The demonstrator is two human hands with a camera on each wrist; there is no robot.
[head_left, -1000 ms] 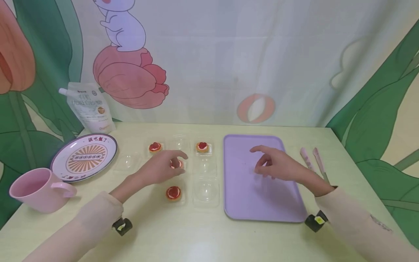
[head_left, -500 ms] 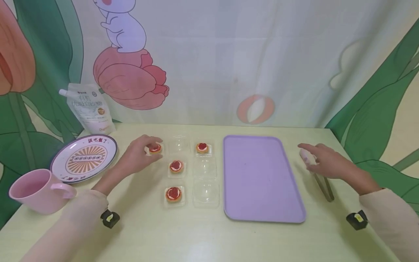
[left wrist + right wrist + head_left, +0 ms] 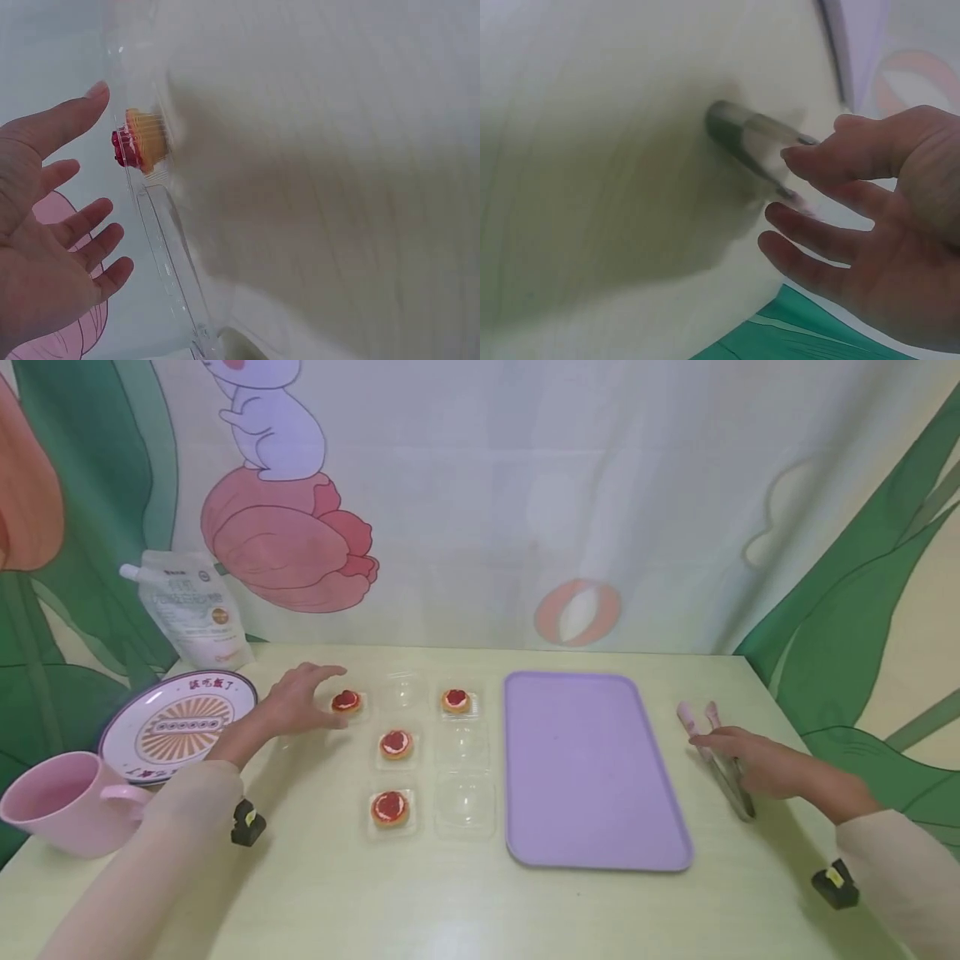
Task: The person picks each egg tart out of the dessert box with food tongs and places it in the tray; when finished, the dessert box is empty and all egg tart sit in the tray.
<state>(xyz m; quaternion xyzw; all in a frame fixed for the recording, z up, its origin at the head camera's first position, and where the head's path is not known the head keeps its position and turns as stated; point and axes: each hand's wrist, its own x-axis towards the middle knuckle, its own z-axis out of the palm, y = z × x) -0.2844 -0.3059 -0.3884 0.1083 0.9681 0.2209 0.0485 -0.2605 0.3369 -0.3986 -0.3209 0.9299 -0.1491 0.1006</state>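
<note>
My left hand [image 3: 296, 703] is spread beside a small red-topped tart [image 3: 347, 701] in a clear plastic box at the back left. In the left wrist view, the thumb and fingers stand apart, just short of the boxed tart [image 3: 141, 141]. Over on the right, my right hand [image 3: 772, 768] hovers at a pair of metal tongs [image 3: 735, 795] with pink ends, its fingers loosely bent. The right wrist view has the thumb and fingers parted around the tongs [image 3: 739, 139], not closed on them. Other boxed tarts [image 3: 390, 808] sit near the middle.
A purple tray [image 3: 592, 768] lies between the boxes and the tongs. Open clear boxes [image 3: 463, 802] stand left of it. At the left are a pink mug [image 3: 71, 814], a plate [image 3: 180, 727] and a white pouch [image 3: 197, 618]. A printed curtain [image 3: 480, 510] hangs behind.
My left hand has moved left from over the middle tart to the back-left one. My right hand has gone from above the tray to the tongs, then down along them.
</note>
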